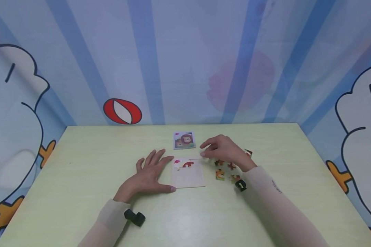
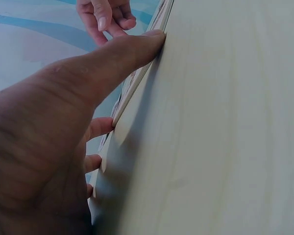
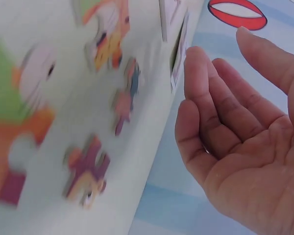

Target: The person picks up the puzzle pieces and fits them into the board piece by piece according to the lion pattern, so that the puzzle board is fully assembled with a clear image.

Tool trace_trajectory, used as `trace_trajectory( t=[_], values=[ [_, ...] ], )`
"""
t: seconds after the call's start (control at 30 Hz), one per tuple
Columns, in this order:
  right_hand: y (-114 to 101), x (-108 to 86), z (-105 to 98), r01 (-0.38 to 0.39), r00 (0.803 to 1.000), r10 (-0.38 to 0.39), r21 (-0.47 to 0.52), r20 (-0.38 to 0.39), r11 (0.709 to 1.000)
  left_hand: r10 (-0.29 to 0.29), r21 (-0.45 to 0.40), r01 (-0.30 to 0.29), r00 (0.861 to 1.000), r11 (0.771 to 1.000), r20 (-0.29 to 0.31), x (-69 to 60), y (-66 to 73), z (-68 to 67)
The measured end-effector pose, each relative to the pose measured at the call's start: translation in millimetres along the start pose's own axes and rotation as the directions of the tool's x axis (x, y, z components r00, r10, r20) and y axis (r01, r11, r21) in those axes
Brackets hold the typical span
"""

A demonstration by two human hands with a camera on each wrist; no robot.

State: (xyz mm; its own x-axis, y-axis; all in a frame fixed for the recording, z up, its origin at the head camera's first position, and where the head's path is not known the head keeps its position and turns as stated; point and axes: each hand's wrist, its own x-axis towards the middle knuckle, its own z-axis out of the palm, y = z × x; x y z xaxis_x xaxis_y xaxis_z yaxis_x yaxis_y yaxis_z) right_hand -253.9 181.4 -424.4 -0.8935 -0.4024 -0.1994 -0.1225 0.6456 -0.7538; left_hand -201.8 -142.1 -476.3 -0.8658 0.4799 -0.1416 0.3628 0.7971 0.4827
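A square puzzle board [image 1: 188,178] lies on the table with a few pieces fitted along its top edge. My left hand [image 1: 149,176] is spread at the board's left side, thumb at the lower left corner and a fingertip at the upper left. The left wrist view shows the thumb [image 2: 122,56] against the board's edge. My right hand [image 1: 224,151] hovers right of the board's top right corner, fingers loosely bent, holding nothing. In the right wrist view the palm and fingers [image 3: 235,117] are bare, beside loose pieces [image 3: 88,171] on the table.
A lion picture card [image 1: 184,140] lies behind the board. Several loose puzzle pieces [image 1: 220,174] are scattered to the board's right, some partly under my right forearm. A printed blue backdrop [image 1: 185,68] stands along the table's back edge.
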Motion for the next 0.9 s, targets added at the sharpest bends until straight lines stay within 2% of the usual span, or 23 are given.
trace_trajectory(
  t=[0.6, 0.9],
  values=[
    [29.4, -34.2, -40.1, -0.084, 0.995, 0.089, 0.089, -0.048, 0.992, 0.002, 0.002, -0.002, 1.0, 1.0, -0.009, -0.3, -0.8, 0.5],
    [45.0, -44.9, -61.5, -0.152, 0.983, 0.157, 0.063, -0.093, 0.986, -0.001, 0.001, 0.001, 1.0, 1.0, -0.006, -0.7, -1.9, 1.2]
  ],
)
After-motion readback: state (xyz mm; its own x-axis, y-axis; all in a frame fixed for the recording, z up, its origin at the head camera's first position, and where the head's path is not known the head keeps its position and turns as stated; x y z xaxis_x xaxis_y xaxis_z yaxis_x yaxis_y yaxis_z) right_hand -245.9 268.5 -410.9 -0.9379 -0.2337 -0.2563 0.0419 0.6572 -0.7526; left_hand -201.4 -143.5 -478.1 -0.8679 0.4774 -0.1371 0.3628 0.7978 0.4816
